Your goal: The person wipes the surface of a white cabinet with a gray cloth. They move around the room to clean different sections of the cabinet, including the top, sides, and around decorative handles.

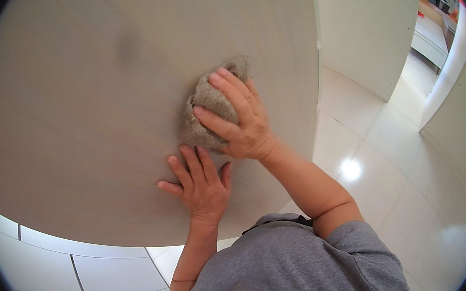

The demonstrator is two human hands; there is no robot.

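Observation:
A large, smooth greyish-beige board (70, 135) with a faint streaked grain lies before me; whether it is a tabletop or another panel I cannot tell. Bunched on it is a grey-brown fluffy cleaning cloth (215, 96). My right hand (244, 121) grips this cloth from above, fingers spread over its folds and pressing it against the board. Below the cloth, my left hand (204, 185) rests on the bare surface with fingers apart and holds nothing. Its fingertips come close to the cloth's lower edge.
Glossy pale floor tiles (376, 170) extend along the right, with a bright light reflection. Upright pale panels (362, 35) stand at the upper right, with a white furniture piece (430, 36) beyond. White surfaces with dark seams (110, 274) show past the board's lower edge.

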